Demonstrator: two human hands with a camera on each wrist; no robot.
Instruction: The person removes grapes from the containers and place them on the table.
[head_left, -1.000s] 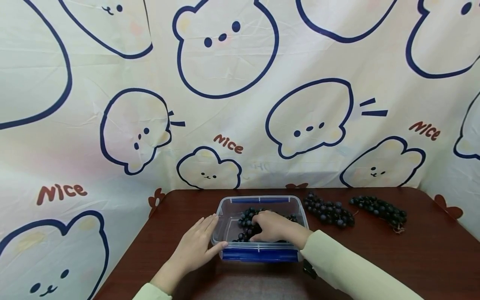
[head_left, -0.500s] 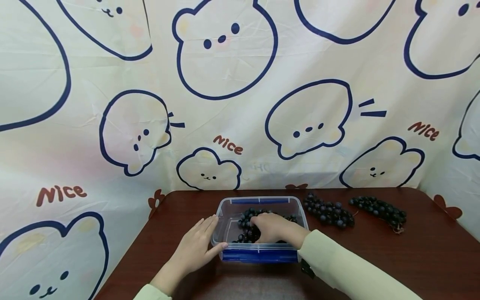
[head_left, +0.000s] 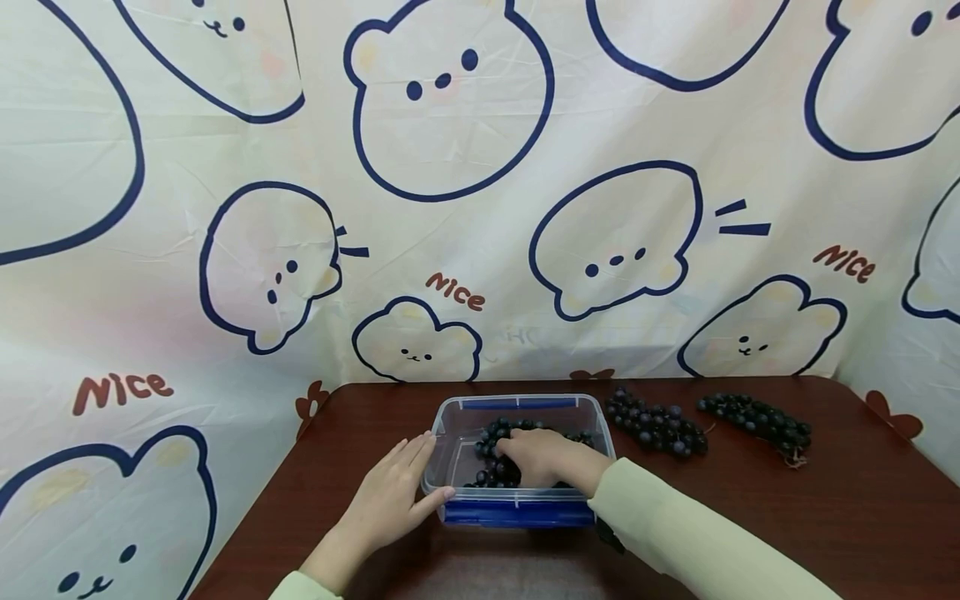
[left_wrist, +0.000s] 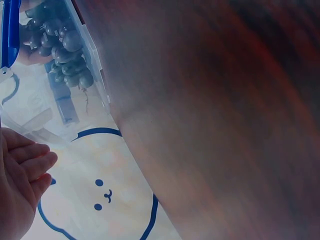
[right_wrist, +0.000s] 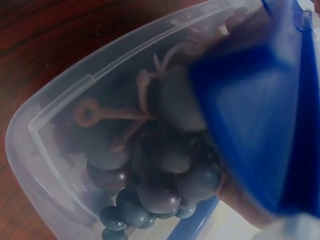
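Observation:
A clear plastic food container [head_left: 453, 454] with blue clips sits on the table, with dark grapes [head_left: 495, 477] in its middle and right part. My right hand [head_left: 542, 457] reaches over the front rim and grips a bunch of them, its fingertips partly hidden among the berries. Through the container wall, the left wrist view shows grapes [left_wrist: 67, 47] with skin on either side. My left hand [head_left: 386, 496] rests against the container's front left corner, fingers straight and thumb along the rim. In the right wrist view, a blue clip [right_wrist: 250, 120] covers much of the grapes and stems [right_wrist: 120, 114].
Two more dark grape bunches lie on the reddish-brown table [head_left: 847, 517] right of the container: one bunch [head_left: 660, 427] close to it, another bunch [head_left: 757, 418] farther right. A printed cloth [head_left: 615, 350] hangs behind the table.
My right hand has shifted slightly left inside the container, among the grapes. My left hand stays at the corner, and the two outer bunches lie as before.

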